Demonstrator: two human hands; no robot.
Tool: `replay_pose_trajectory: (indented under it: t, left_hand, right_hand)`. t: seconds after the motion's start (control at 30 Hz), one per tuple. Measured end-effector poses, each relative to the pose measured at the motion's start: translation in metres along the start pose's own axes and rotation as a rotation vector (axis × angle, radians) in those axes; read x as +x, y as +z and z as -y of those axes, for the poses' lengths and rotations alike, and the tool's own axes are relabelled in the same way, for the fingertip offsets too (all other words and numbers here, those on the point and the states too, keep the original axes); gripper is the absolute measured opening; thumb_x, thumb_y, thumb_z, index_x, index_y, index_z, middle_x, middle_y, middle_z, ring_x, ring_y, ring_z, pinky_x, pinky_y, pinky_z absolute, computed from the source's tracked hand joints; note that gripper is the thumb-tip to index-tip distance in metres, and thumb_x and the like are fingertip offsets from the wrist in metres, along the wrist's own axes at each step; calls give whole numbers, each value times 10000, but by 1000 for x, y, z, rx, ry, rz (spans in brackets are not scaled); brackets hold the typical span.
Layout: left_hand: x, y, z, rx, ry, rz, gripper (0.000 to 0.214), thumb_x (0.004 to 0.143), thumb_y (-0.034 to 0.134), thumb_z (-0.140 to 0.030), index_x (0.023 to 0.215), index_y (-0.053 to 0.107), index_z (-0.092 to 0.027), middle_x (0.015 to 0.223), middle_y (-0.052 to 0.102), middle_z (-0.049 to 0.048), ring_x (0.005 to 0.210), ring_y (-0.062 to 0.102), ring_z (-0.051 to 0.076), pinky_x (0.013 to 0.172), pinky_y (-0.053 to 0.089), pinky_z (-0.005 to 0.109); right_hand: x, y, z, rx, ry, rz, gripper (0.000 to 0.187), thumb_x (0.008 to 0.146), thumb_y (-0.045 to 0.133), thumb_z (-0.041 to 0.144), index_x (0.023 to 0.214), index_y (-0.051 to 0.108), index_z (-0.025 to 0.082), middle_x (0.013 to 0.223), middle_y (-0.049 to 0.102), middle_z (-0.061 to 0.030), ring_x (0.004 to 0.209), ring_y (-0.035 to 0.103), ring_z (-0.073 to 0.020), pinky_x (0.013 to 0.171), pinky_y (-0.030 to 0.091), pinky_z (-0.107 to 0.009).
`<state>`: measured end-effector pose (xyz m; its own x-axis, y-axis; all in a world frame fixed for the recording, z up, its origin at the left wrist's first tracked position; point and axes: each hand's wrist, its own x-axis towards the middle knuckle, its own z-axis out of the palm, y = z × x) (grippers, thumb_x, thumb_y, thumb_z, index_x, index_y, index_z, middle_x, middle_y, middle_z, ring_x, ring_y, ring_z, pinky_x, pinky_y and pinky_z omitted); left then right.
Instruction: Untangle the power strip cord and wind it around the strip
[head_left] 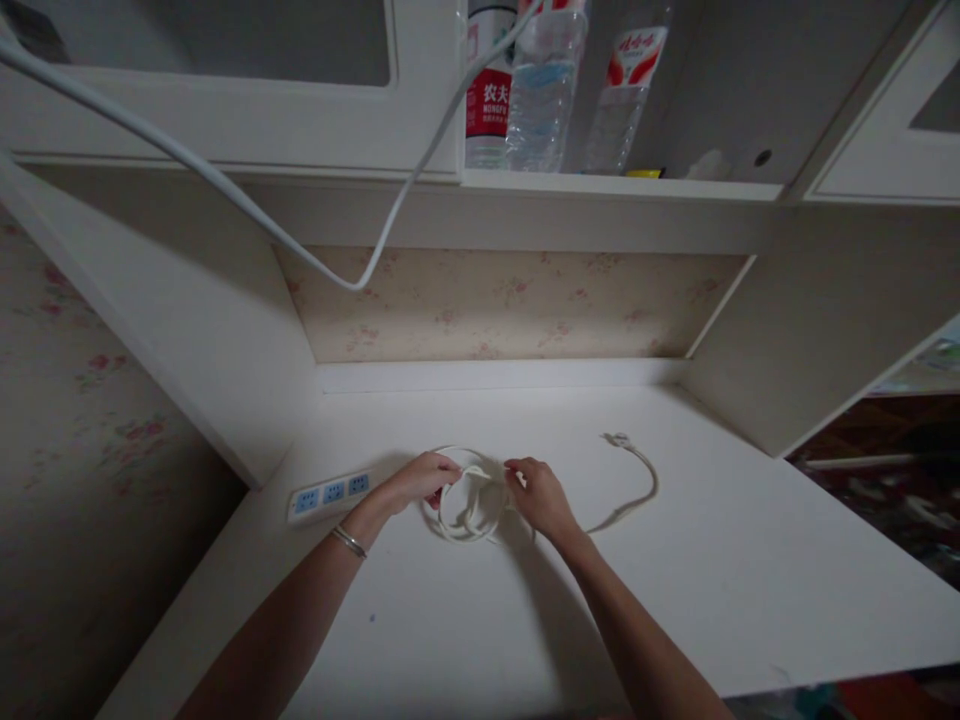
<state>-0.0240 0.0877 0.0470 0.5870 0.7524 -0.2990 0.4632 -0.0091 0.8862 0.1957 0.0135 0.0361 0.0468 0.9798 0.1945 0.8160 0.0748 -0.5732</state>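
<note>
A white power cord [469,540] lies in loose, tangled loops on the white desktop. My left hand [420,480] pinches the coil at its left side, fingers closed on the cord. At the right side of the loops my right hand [536,490] is also closed, thumb and fingertips on the cord. From under the right hand the cord runs out to the right and curves back to its plug [619,440]. Left of my left hand rests a white power strip [330,497] with blue socket faces; its join with the cord is hidden behind that hand.
Overhead, a shelf [622,185] holds several plastic bottles [546,110]. A thick white cable [247,205] hangs across the upper left, close to the camera. Side panels [847,310] enclose the white desk [675,600] left and right, with flowered wallpaper [487,310] behind.
</note>
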Motion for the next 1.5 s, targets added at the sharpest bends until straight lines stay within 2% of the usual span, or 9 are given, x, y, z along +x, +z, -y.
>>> replay_pose_trajectory:
  t: [0.07, 0.3, 0.47, 0.57, 0.77, 1.03, 1.2, 1.37, 1.5]
  left_hand:
    - [-6, 6, -4, -50, 3, 1, 344, 739, 549, -462, 810, 623, -133, 609, 528, -9, 506, 494, 117, 465, 411, 231]
    - [-23, 23, -14, -205, 10, -58, 318, 733, 583, -455, 767, 593, -139, 603, 541, -12, 510, 514, 112, 484, 415, 226]
    - [-30, 27, -5, -327, -68, -66, 370, 721, 625, -491, 821, 591, -136, 667, 579, 5, 553, 554, 134, 501, 408, 240]
    - [-37, 23, 0, -476, -65, -63, 376, 747, 635, -462, 912, 602, -127, 811, 621, 47, 620, 589, 151, 567, 440, 276]
    - [-55, 7, 3, -814, 81, -100, 201, 739, 706, -257, 859, 603, -133, 868, 572, 26, 742, 593, 136, 741, 449, 287]
    - [-65, 3, 22, -962, 137, -183, 188, 607, 627, -38, 749, 573, -147, 834, 559, -7, 658, 559, 94, 682, 421, 242]
    - [-76, 6, 33, -767, 12, -220, 133, 616, 620, -97, 721, 563, -157, 774, 571, -7, 767, 590, 129, 715, 437, 236]
    - [-85, -2, 34, -316, -114, -219, 159, 716, 604, -290, 815, 589, -167, 882, 633, 34, 887, 600, 185, 748, 463, 267]
    - [-75, -15, 23, 217, -86, -495, 294, 755, 585, -272, 1021, 587, -148, 1007, 630, 84, 835, 611, 186, 770, 451, 292]
  right_hand:
    - [-6, 2, 17, 29, 40, -58, 329, 921, 409, 354, 1073, 654, 197, 958, 708, -70, 870, 636, -185, 776, 420, -262]
    - [-2, 23, 51, 247, 174, 88, 346, 888, 459, 443, 1110, 608, 223, 870, 729, -39, 783, 670, -166, 682, 436, -237]
    - [7, 31, 38, 383, 239, 126, 299, 808, 496, 249, 1084, 605, 208, 699, 702, -2, 623, 635, -133, 604, 432, -220]
    - [5, 27, 25, 502, 295, 138, 286, 788, 504, 255, 1054, 592, 198, 625, 665, 9, 541, 599, -124, 554, 436, -220]
    - [-9, 8, -2, 813, 452, 101, 238, 749, 549, 290, 963, 563, 186, 655, 614, 11, 531, 576, -111, 541, 485, -236]
    - [-23, 2, -32, 926, 535, 0, 230, 654, 560, 242, 877, 559, 183, 687, 573, 18, 557, 547, -100, 566, 499, -243]
    - [-21, 3, -43, 737, 469, -53, 244, 715, 471, 292, 921, 554, 193, 689, 570, 18, 556, 527, -119, 513, 422, -228]
    - [-22, 12, -48, 358, 314, -49, 274, 796, 404, 347, 908, 606, 199, 758, 648, -13, 703, 584, -170, 652, 425, -272]
    - [-24, 18, -48, 310, 288, -15, 302, 817, 376, 354, 916, 616, 199, 786, 660, -20, 722, 586, -181, 662, 411, -278]
